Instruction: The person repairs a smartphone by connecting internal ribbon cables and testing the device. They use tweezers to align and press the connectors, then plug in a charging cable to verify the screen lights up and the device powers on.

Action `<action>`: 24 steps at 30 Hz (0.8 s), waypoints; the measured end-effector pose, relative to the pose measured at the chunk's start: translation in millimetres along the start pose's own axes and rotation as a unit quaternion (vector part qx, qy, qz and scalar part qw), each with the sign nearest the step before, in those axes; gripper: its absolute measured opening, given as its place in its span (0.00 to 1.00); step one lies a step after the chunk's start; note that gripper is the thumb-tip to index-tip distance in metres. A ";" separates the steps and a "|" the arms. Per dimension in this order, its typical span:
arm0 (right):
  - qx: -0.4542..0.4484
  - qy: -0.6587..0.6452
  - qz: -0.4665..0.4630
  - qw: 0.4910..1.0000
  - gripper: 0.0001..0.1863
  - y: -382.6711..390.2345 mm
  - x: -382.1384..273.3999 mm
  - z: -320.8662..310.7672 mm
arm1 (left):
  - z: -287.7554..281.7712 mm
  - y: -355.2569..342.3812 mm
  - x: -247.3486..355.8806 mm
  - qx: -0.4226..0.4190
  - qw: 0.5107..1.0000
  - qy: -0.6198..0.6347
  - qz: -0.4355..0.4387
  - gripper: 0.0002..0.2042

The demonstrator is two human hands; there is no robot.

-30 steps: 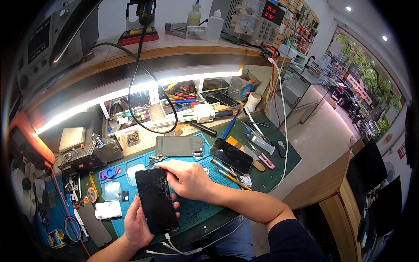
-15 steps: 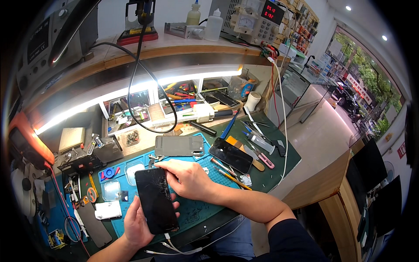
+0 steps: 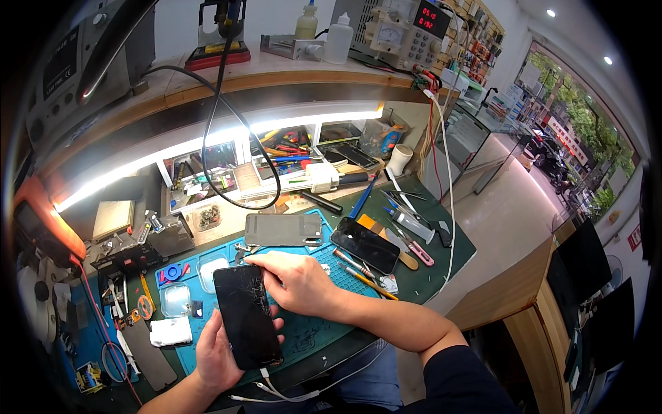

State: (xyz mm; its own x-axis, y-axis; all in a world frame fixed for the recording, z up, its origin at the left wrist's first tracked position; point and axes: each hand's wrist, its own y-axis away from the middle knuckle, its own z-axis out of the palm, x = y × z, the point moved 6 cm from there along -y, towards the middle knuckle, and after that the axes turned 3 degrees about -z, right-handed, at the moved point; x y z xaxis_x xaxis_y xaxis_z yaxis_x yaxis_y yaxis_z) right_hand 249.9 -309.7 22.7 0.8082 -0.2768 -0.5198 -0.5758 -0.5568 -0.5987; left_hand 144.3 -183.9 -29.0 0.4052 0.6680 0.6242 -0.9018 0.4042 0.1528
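Observation:
A black smartphone with a cracked upper right corner is tilted up above the blue work mat. My left hand is wrapped round its lower part, thumb on the left edge and fingertips showing on the right. My right hand grips the phone's upper right corner, its index finger along the top edge. A white cable meets the phone's bottom edge. Just beyond my hands lies a grey phone back panel. A second dark phone rests to its right.
Pens, a syringe and a pink-handled knife lie at the right of the bench. Small clear trays and a white block sit at left. A black cable loops down from the shelf, where a power supply stands.

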 end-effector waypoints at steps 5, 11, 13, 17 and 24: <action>0.001 0.000 0.000 1.000 0.15 0.3 0.5 0.9 | 0.0 0.4 0.3 0.001 1.000 -0.002 -0.001 0.34; 0.005 0.007 -0.004 1.000 0.15 0.3 0.2 1.0 | 2.8 0.0 1.0 0.030 0.999 0.012 0.002 0.35; -0.006 0.006 0.008 1.000 0.17 0.1 0.5 0.0 | 3.6 -0.3 1.3 0.030 0.999 0.014 0.002 0.35; -0.009 0.008 0.011 1.000 0.18 1.5 3.3 0.4 | 2.5 -1.2 -0.5 0.031 0.999 0.018 -0.001 0.35; -0.008 -0.076 0.061 0.995 0.16 -0.6 6.0 7.1 | 1.1 4.2 3.4 0.038 0.999 0.002 0.011 0.29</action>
State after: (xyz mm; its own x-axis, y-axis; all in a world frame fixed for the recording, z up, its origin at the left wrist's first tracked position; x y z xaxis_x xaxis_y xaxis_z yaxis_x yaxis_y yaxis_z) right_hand 254.3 -305.5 15.6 0.7032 -0.2231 -0.6751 -0.6663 -0.5380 -0.5163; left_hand 141.6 -180.6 -25.4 0.3861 0.6784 0.6251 -0.9190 0.3416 0.1970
